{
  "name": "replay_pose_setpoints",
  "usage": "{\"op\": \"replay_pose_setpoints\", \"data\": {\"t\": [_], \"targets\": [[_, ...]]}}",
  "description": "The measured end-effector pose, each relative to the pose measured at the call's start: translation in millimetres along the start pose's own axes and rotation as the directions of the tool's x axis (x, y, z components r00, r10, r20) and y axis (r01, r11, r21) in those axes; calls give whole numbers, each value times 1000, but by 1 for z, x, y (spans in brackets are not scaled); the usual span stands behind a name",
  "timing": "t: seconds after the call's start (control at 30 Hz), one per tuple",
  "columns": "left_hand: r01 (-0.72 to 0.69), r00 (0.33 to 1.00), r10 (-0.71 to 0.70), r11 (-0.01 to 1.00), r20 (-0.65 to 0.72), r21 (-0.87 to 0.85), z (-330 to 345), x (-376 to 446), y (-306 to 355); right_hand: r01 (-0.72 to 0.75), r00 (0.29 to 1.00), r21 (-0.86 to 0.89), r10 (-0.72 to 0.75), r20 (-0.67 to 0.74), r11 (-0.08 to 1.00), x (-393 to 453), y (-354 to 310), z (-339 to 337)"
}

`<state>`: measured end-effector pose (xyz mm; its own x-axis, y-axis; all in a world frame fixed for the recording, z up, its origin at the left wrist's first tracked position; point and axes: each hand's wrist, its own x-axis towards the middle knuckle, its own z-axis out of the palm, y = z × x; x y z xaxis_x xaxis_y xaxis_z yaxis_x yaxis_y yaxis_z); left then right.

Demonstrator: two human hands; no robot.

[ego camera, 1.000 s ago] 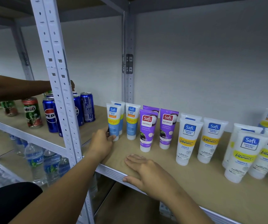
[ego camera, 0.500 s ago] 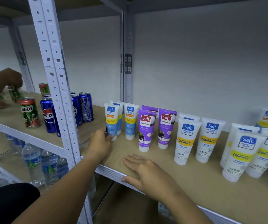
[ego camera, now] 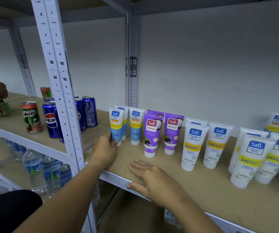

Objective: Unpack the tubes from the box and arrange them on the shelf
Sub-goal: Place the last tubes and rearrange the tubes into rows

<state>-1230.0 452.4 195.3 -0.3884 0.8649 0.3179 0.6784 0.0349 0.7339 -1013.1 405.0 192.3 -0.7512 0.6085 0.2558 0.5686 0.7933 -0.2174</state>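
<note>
Head view is showing the left hand (ego camera: 104, 149) gripping the blue Safi tube (ego camera: 116, 126), straightening its row, while the right hand (ego camera: 149, 179) is lying flat on the shelf (ego camera: 202, 190); next probably releasing it gently.

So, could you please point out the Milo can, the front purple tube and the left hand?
Red-and-green Milo can (ego camera: 32, 117): head view, label.
Front purple Safi tube (ego camera: 151, 137): head view, body.
Left hand (ego camera: 104, 149): head view, back.
</note>
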Motion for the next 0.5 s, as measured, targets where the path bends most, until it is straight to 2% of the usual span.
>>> {"op": "replay_pose_setpoints", "data": {"t": [0.2,0.3,0.4,0.5], "targets": [[25,998,-22,998,-53,50,-5,-22,3,-30,999,47,31,-25,998,-5,-4,-7],[-6,997,7,1000,-71,20,-10,-37,14,-80,995,84,85,-54,993,-11,-7,-20],[-164,986,166,985,-29,59,-19,-49,41,-149,984,64,154,-86,987,-18,-5,-41],[-354,934,357,928,-4,115,-30,-57,80,-184,975,76,192,-108,980,-27,-1,-78]]}}
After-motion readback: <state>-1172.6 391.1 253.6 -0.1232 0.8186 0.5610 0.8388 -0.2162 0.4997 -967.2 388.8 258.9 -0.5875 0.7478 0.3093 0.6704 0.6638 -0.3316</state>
